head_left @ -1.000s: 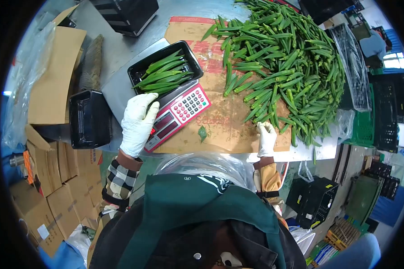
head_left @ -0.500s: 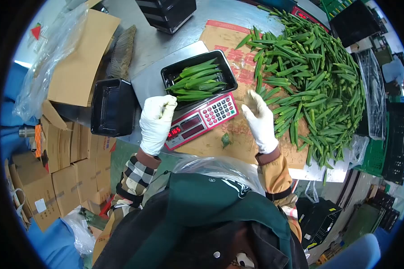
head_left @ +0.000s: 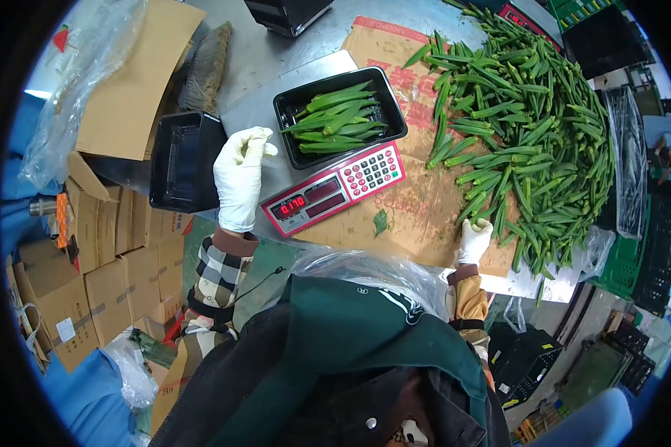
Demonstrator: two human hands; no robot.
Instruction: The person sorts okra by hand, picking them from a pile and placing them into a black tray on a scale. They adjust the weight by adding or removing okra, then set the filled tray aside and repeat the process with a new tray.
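The left hand (head_left: 238, 175), gloved, is raised with its fingers bent inward; no okra shows in it, but whether the tips meet or pinch anything I cannot tell. The right hand (head_left: 475, 242), also gloved, is curled at the near edge of the loose pile (head_left: 552, 156); whether it grips a pod is hidden. The hands are well apart.

Each okra should be light and fairly stiff, slightly fuzzy rather than slick, yet easy to bruise along the ridges or snap at the tip. Best taken mid-pod or by the stem end, with a soft pinch. The tray (head_left: 386, 93) looks like thin plastic that would flex if squeezed; it is best held by two opposite rims, kept level.

The pile spreads from the right hand towards 1 o'clock. From the left hand, the tray is at 2 o'clock, just beside the fingertips, with a row of okra (head_left: 339, 119) inside; from the right, it is at 10 to 11. It rests on the scale (head_left: 334, 188), whose panel faces the person. More trays (head_left: 175, 160) stand at the left hand's 9 to 10 o'clock.
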